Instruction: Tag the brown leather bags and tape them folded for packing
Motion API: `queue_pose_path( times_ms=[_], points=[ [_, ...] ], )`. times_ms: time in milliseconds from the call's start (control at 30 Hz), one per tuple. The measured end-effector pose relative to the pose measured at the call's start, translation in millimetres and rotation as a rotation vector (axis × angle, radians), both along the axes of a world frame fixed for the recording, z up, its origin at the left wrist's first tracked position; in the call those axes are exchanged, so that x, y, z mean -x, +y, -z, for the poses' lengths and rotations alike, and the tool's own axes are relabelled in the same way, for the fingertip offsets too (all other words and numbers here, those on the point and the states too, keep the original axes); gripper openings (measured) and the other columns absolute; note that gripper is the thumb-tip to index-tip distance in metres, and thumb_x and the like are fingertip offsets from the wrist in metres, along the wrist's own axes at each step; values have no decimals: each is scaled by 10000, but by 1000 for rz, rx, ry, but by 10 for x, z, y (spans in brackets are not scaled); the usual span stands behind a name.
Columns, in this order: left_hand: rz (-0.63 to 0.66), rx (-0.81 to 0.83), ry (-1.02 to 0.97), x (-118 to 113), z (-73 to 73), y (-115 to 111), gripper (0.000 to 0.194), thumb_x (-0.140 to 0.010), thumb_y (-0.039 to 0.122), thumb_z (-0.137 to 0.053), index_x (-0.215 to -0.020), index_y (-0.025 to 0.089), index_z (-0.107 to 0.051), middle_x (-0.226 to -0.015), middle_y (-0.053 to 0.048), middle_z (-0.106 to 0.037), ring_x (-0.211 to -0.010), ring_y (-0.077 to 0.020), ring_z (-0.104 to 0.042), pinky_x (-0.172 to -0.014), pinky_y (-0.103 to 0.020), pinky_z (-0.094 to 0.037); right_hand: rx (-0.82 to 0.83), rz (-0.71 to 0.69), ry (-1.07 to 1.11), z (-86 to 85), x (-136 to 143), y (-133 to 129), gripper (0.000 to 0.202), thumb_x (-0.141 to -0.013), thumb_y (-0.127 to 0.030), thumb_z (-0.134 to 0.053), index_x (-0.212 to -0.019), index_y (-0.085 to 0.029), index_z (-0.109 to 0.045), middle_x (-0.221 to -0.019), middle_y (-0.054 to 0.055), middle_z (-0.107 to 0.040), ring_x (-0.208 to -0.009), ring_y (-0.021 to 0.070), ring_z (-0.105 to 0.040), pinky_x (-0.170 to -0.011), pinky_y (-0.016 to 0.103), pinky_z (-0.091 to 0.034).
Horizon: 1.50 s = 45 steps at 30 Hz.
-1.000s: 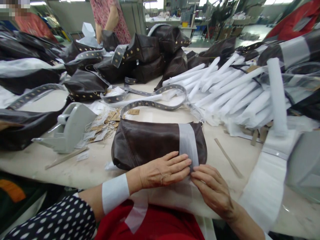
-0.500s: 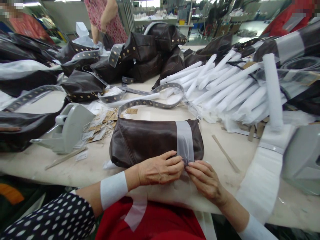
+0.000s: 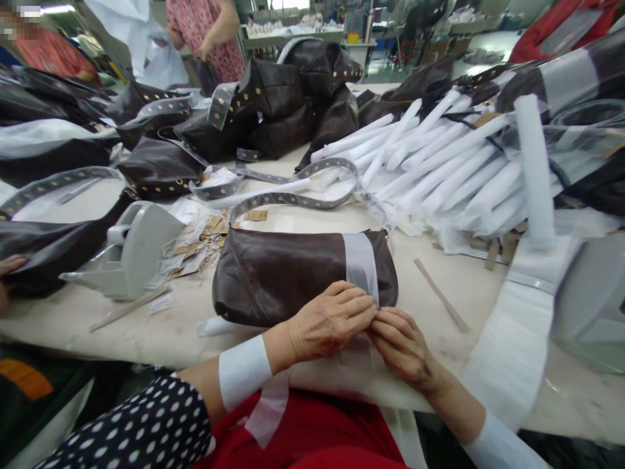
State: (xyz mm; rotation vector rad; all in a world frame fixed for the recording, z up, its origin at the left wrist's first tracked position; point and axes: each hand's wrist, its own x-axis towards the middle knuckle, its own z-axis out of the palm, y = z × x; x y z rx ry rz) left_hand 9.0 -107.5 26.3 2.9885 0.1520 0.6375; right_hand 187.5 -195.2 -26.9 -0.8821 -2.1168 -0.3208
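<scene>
A dark brown leather handbag (image 3: 273, 273) lies on its side on the table in front of me, its studded strap (image 3: 303, 198) looped out behind it. Around the bag's right part runs a translucent white wrapping strip (image 3: 360, 257). My left hand (image 3: 336, 319) bends over the strip's lower end at the bag's near edge, fingers closed together. My right hand (image 3: 403, 345) pinches at the same spot, its fingertips touching the left ones. The strip's end is hidden under the fingers. A white roll (image 3: 219, 327) pokes out from beneath the bag's left end.
Tape dispensers stand at left (image 3: 141, 247) and right (image 3: 593, 306). Paper tags with strings (image 3: 205, 241) lie behind the left one. White rolls (image 3: 454, 169) are heaped at back right, and brown bags (image 3: 278, 98) behind. A co-worker's hand (image 3: 10, 267) touches a bag at far left.
My left hand has slid right over the strip's lower end, against my right fingertips. A co-worker's hand has appeared at far left, and a white sheet has risen at the back left.
</scene>
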Motion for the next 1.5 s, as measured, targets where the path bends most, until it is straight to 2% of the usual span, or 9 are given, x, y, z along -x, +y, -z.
queue_pose_path(
  times_ms=[200, 267, 433, 533, 667, 867, 1033, 1233, 1500],
  points=[
    [-5, 23, -47, 13, 64, 12, 282, -984, 193, -313, -1081, 81, -553, -1058, -81, -625, -1027, -174, -523, -955, -321, -408, 32, 46, -20, -15, 26, -85, 192, -838, 10, -506, -934, -89, -640, -938, 105, -659, -1045, 216, -561, -909, 394, -483],
    [-15, 17, -24, 12, 69, 14, 293, -985, 195, -305, -1092, 84, -553, -1055, -86, -623, -1031, -175, -524, -954, -324, -414, 75, 131, 51, -33, 56, -182, 254, -812, 25, -522, -1008, -94, -631, -955, 110, -639, -1045, 226, -552, -904, 395, -478],
    [17, -7, -8, 22, 86, 22, 265, -963, 174, -365, -1114, 57, -548, -1073, -103, -614, -1040, -191, -521, -964, -338, -420, 437, 384, 234, -2, 143, -503, 246, -832, -124, -522, -1063, -162, -601, -1048, 114, -574, -1017, 256, -541, -848, 426, -472],
    [17, -33, -18, 29, 96, 17, 258, -958, 159, -375, -1115, 54, -549, -1095, -112, -609, -1049, -197, -520, -956, -344, -433, 588, 374, 183, 44, 158, -622, 264, -839, -200, -492, -1086, -199, -586, -1114, 105, -556, -1070, 277, -515, -880, 466, -438],
    [8, -58, -26, 29, 94, 10, 271, -963, 156, -349, -1117, 58, -551, -1096, -118, -610, -1058, -196, -520, -958, -347, -440, 678, 305, 62, 44, 127, -659, 389, -785, -282, -578, -1166, -210, -550, -1206, 114, -507, -1132, 307, -460, -916, 496, -394],
    [19, -48, -11, 31, 75, 14, 276, -951, 151, -368, -1129, 43, -548, -1117, -120, -601, -1057, -212, -515, -961, -353, -440, 526, 297, 53, 98, 166, -658, 337, -803, -238, -561, -1133, -168, -568, -1142, 135, -530, -1098, 299, -483, -944, 525, -342],
    [18, -65, -7, 38, 80, 14, 277, -951, 160, -374, -1137, 45, -544, -1127, -127, -599, -1066, -213, -509, -959, -360, -441, 360, 250, 55, 138, 215, -604, 295, -828, -82, -438, -1054, -160, -612, -1028, 107, -599, -1010, 228, -548, -891, 413, -407],
    [22, -97, 14, 50, 112, 18, 290, -954, 159, -353, -1144, 53, -545, -1152, -135, -593, -1087, -211, -512, -978, -363, -435, 169, 221, 105, -70, 302, -476, 264, -842, -34, -422, -938, -138, -645, -825, 74, -674, -851, 192, -611, -796, 351, -444],
    [15, -81, -29, 35, 164, 18, 285, -955, 154, -350, -1112, 49, -565, -1105, -122, -611, -1059, -201, -518, -971, -334, -442, 75, 137, -10, -335, 168, -133, 223, -854, -22, -459, -925, -120, -646, -856, 94, -689, -897, 205, -626, -799, 371, -484]
  ],
)
